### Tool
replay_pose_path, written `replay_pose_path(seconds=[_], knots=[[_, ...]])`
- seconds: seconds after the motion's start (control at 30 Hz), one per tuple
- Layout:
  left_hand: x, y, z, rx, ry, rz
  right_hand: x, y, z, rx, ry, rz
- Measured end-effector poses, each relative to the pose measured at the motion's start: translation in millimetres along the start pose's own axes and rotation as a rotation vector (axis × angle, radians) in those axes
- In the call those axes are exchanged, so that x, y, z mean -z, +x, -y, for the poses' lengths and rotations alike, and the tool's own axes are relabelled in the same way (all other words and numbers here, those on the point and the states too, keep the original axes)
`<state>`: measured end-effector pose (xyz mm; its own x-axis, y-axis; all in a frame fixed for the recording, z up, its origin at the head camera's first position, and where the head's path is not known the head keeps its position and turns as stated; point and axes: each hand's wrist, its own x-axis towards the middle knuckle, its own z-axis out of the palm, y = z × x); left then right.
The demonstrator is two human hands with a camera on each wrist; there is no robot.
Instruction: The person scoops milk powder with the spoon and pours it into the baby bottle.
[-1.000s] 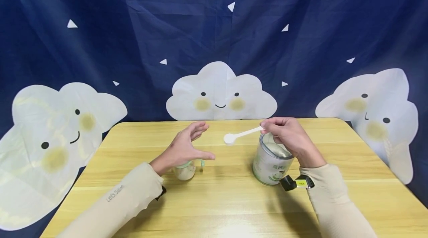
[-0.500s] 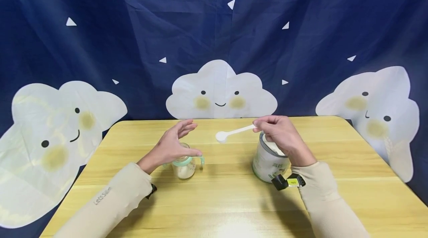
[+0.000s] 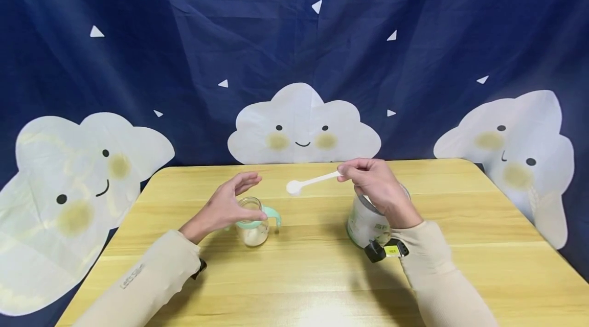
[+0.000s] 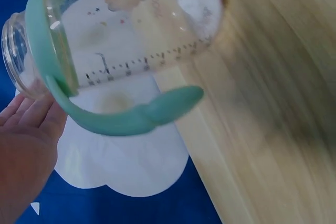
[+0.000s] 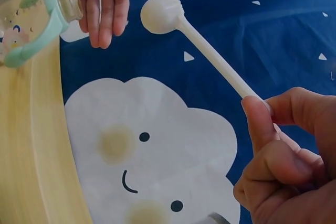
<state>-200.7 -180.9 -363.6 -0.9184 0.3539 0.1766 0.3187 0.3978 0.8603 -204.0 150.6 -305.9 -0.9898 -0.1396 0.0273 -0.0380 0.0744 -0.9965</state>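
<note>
White scoop (image 5: 210, 51), clear bottle (image 3: 254, 236) and white can (image 3: 365, 224).
Scoop: round bowl, long slim handle, its end pinched between thumb and fingers of the right hand (image 3: 375, 184); bowl in the air between bottle and can, ragged white edge at its mouth. Bottle: upright on the table (image 3: 294, 276), neck uncapped, mint-green collar and curved handles, printed scale, pale contents low inside; left hand (image 3: 223, 209) around it, fingers extended, contact unclear. Can: upright, metal-rimmed, green print, to the bottle's right, partly hidden by the right hand.
</note>
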Motion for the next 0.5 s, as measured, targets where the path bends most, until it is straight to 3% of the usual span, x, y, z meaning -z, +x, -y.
replay_pose_path(seconds=[0.5], knots=[[2.1, -14.2, 18.8, 0.003, 0.069, -0.009, -28.7, 4, -3, 0.007, 0.003, -0.017]])
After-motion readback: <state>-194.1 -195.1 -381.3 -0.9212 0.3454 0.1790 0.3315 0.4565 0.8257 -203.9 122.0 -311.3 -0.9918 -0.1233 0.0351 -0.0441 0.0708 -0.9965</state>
